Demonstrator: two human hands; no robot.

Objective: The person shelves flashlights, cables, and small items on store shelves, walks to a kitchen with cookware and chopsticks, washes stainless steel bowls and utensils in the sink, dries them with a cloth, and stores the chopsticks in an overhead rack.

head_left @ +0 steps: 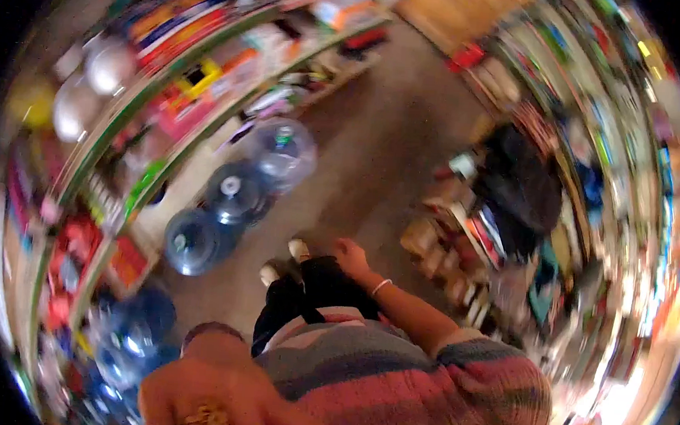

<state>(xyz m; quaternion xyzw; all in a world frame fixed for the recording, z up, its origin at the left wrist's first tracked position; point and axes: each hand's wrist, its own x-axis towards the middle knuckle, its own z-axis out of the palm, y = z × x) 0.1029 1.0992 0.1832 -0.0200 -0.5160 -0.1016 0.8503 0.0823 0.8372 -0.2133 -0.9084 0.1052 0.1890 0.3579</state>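
Note:
My right hand [349, 257] hangs beside my dark trousers at the end of a bent arm, with a white band on the wrist. Its fingers look slightly apart and nothing shows in them, though the view is a little smeared. My left hand [228, 389] is raised very close to the camera at the lower left, large and blurred. A gold-coloured ornament [207, 419] shows on it. Its fingers cannot be made out, nor whether it holds anything. Large clear-blue water bottles [192, 242] stand on the floor to my left, apart from both hands.
Shelves [157, 84] with colourful packaged goods run along the left. More packed shelves [595, 111] line the right. A black bag-like heap [517, 188] and brown items [431, 245] sit low on the right. Brown floor [384, 129] leads ahead to a wooden panel [461, 13].

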